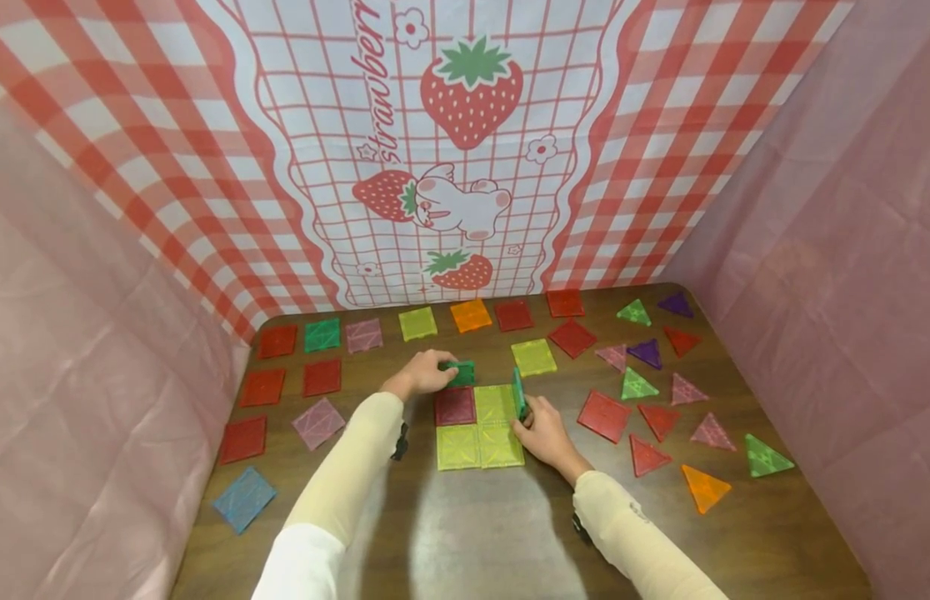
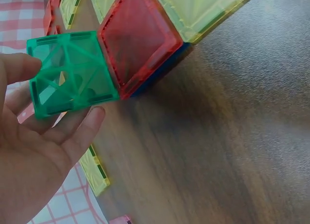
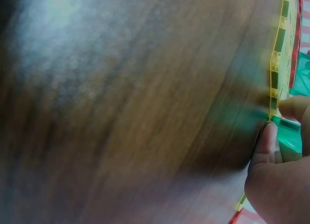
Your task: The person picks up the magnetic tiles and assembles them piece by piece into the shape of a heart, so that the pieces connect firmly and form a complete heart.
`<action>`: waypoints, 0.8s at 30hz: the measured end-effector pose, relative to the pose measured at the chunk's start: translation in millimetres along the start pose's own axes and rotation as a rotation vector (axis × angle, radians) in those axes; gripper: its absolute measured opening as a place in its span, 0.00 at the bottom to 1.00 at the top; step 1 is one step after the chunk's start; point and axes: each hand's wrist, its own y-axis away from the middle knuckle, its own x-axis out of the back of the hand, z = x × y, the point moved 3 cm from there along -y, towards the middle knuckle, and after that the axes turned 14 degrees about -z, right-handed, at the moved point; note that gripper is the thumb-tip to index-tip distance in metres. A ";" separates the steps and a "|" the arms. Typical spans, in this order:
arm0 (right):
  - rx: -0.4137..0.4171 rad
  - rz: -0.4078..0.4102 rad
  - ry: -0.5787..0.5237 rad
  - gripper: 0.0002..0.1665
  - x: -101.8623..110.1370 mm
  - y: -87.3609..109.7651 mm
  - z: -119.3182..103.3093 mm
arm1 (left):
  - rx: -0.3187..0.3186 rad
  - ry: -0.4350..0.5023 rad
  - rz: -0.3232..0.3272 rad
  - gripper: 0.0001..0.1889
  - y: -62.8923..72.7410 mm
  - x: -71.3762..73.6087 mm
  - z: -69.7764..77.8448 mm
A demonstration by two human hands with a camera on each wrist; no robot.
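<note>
A two-by-two block of square magnetic tiles lies mid-table: one dark red tile [image 1: 455, 407] at its far left corner, with a blue edge showing beneath it in the left wrist view, and yellow tiles [image 1: 500, 446] in the other places. My left hand [image 1: 426, 373] pinches a green square tile [image 2: 72, 73] between thumb and fingers, its edge right at the red tile's far side. At the block's right side, my right hand [image 1: 547, 435] pinches a second green tile [image 1: 518, 393] standing upright along the yellow edge. Much of that tile is hidden by fingers in the right wrist view.
Loose square tiles, such as a blue one [image 1: 244, 499] and a pink one [image 1: 318, 423], lie along the left and back. Several triangle tiles [image 1: 707, 488] are spread on the right. A strawberry-print cloth [image 1: 465, 200] hangs behind the table, with pink cloth [image 1: 817, 292] at the sides.
</note>
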 end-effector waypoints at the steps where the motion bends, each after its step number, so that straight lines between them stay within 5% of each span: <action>1: -0.001 0.000 0.004 0.31 0.2 -0.2 0.6 | -0.001 0.002 0.003 0.20 -0.5 -1.3 0.1; 11: 0.008 0.002 0.006 0.31 0.7 0.7 -0.9 | 0.007 -0.211 0.029 0.18 -3.4 -7.4 3.0; 24: 0.022 0.007 0.002 0.29 1.6 0.5 -3.3 | -0.035 -0.140 0.004 0.16 -1.3 -6.8 -2.1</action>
